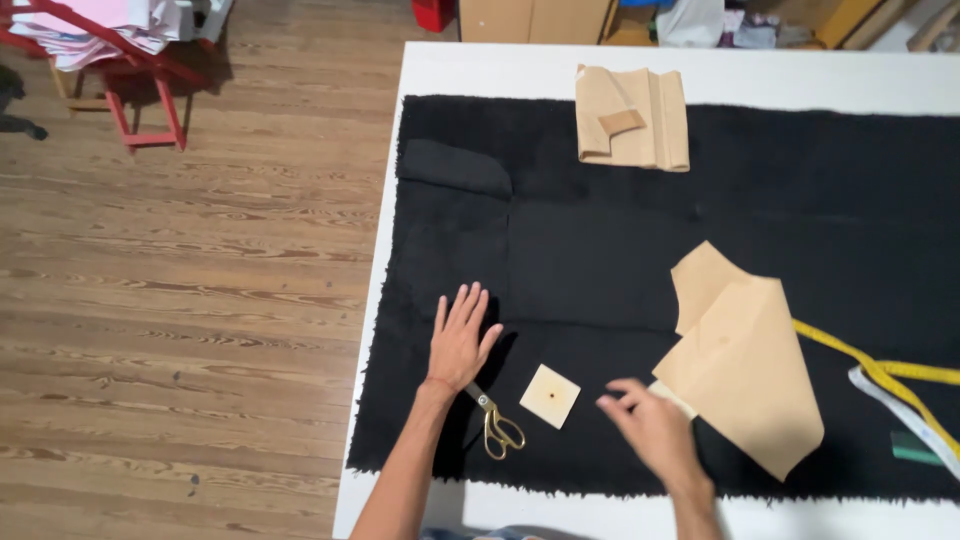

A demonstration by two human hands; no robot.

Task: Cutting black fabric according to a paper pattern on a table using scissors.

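On black fleece fabric [600,250] near its six o'clock edge: left hand [460,340] spread flat, pressing; right hand [655,425] blurred, grip untellable. Between them, small tan paper square [550,396]; gold-handled scissors [497,425] at seven o'clock. Bare fleece toward twelve.

The black fabric [600,250] spread over the table looks like thick, matt pile cloth, fuzzy and ragged along its edges. The table [500,65] beneath is white, smooth and matt. The scissors [497,425] have shiny gold-coloured metal handles. The small square pattern piece [550,396], the large pattern piece [745,375] and the folded pattern stack [632,118] are tan paper, smooth and dull. The yellow measuring tape [880,372] looks like flexible, slightly glossy plastic or coated cloth. The floor [180,300] is wood plank with clear grain and a low sheen.
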